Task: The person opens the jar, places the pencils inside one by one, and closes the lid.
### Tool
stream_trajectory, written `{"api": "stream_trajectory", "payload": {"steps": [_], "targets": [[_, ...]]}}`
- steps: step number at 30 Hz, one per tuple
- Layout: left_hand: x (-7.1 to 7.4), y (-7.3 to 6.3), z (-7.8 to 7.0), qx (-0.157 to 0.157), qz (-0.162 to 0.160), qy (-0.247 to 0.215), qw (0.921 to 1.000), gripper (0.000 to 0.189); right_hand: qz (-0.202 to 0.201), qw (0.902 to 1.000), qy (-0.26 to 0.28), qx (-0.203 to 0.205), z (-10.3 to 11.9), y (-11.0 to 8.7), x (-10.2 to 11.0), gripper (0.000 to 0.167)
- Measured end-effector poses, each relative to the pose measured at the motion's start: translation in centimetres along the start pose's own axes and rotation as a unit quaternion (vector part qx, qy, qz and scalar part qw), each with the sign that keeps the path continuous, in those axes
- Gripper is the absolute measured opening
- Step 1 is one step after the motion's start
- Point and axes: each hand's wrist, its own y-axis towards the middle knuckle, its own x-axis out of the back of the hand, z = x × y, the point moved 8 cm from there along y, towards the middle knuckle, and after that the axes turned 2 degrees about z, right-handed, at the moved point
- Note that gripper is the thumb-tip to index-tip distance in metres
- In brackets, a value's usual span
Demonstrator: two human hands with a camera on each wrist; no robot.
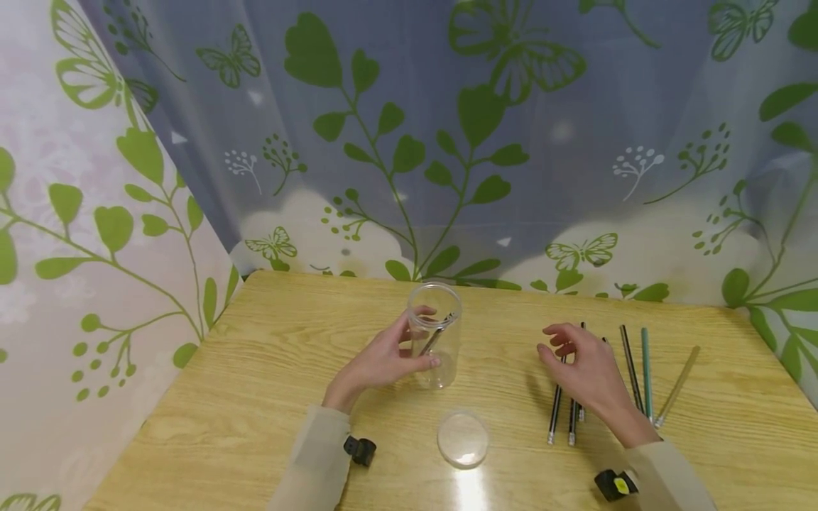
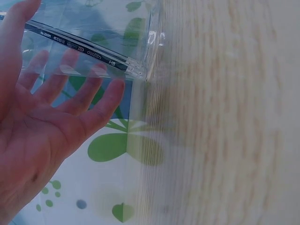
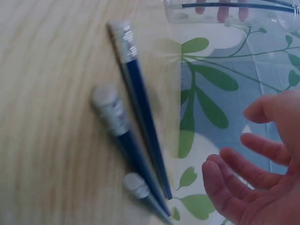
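A clear plastic jar (image 1: 449, 362) stands upright and lidless on the table, with my left hand (image 1: 386, 358) gripping it round the side. Inside leans dark pencil stock (image 2: 89, 52) marked HB; whether it is one pencil or two, I cannot tell. My right hand (image 1: 589, 372) hovers over the loose pencils, fingers loosely bent and holding nothing. Under and beside it lie several black pencils (image 1: 554, 419), a teal pencil (image 1: 647, 365) and a tan pencil (image 1: 679, 387). The right wrist view shows silver-capped pencil ends (image 3: 127, 40) beside that hand, which partly hides the pencils from the head camera.
A round clear lid (image 1: 463, 441) lies flat in front of the jar. The wood-grain table (image 1: 243, 397) meets a leaf-and-butterfly patterned curtain (image 1: 396, 177) at its back edge. Similar patterned cloth (image 1: 96, 270) hangs along the left.
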Motion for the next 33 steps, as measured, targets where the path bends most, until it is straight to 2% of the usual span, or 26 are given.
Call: {"api": "stream_trajectory", "payload": {"steps": [8,17,28,33], "targets": [[0.0,0.0,0.0,0.002,-0.001,-0.002,1.0,0.074,0.029,0.9978,-0.035,-0.047,-2.1,-0.3,-0.5,0.034],[0.1,0.0,0.1,0.001,-0.001,-0.002,1.0,0.074,0.095,0.9911,-0.055,-0.075,-3.5,-0.6,-1.5,0.038],[0.0,0.1,0.1,-0.005,-0.001,0.002,1.0,0.074,0.127,0.984,-0.069,-0.105,-4.4,-0.2,-2.4,0.042],[0.0,0.1,0.1,-0.004,-0.003,0.003,1.0,0.073,0.125,0.9813,-0.068,-0.129,-4.2,-0.2,-2.4,0.05]]}}
